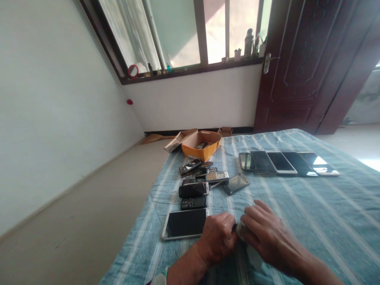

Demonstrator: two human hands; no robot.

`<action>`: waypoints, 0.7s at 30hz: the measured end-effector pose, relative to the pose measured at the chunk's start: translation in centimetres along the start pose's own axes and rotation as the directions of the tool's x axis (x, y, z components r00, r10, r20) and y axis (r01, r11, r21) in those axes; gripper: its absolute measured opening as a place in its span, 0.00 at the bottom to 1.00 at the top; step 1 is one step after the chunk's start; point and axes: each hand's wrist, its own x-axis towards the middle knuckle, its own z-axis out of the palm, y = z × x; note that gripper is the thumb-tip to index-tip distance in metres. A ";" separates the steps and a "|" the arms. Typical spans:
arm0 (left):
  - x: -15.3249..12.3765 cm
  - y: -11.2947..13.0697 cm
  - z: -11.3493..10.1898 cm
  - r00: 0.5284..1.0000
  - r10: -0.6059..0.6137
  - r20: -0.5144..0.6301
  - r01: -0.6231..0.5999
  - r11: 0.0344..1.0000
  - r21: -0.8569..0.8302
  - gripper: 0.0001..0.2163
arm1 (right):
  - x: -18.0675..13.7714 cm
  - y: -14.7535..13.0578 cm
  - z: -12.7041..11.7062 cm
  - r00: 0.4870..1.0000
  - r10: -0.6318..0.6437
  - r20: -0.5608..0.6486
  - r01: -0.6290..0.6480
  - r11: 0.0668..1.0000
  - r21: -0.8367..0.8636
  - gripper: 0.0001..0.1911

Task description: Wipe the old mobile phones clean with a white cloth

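Note:
My left hand (219, 237) is closed in a fist around something mostly hidden; only a small dark end shows by the thumb. Close beside it, my right hand (265, 233) has its fingers bent around a crumpled white cloth or tissue (253, 255), which hangs below the fingers and meets the dark end. A white-framed tablet or large phone (185, 224) lies just left of my left hand. Beyond it are a black keypad phone (193, 203), a dark phone (192, 190) and a pile of older phones (216, 176). A grey touchscreen phone (236, 184) lies slightly apart.
Several smartphones (281, 163) form a row at the right on the blue striped bed cover (285, 206). At the far edge stands an opened orange cardboard box (204, 152) with a phone inside. The bed's left edge drops to the floor (118, 190); a dark red door (297, 75) is behind.

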 end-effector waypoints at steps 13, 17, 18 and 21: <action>0.4 0.1 -0.8 1.000 -0.019 0.007 0.020 0.996 -0.082 0.09 | -1.1 4.4 -2.6 0.979 0.051 0.195 -0.056 0.998 0.019 0.12; 0.5 0.2 -0.4 1.000 0.005 0.015 -0.005 0.999 -0.036 0.06 | -0.8 2.6 -0.9 0.988 0.032 0.151 -0.036 0.999 0.024 0.12; 0.5 0.1 -0.3 1.000 0.015 0.014 -0.015 1.000 -0.024 0.05 | -0.6 2.1 -0.4 0.993 0.013 0.117 -0.015 1.000 0.014 0.12; 0.4 0.1 0.0 0.999 0.043 0.019 -0.042 0.999 -0.026 0.04 | -0.1 1.3 0.0 0.994 -0.028 0.104 0.029 1.000 -0.005 0.12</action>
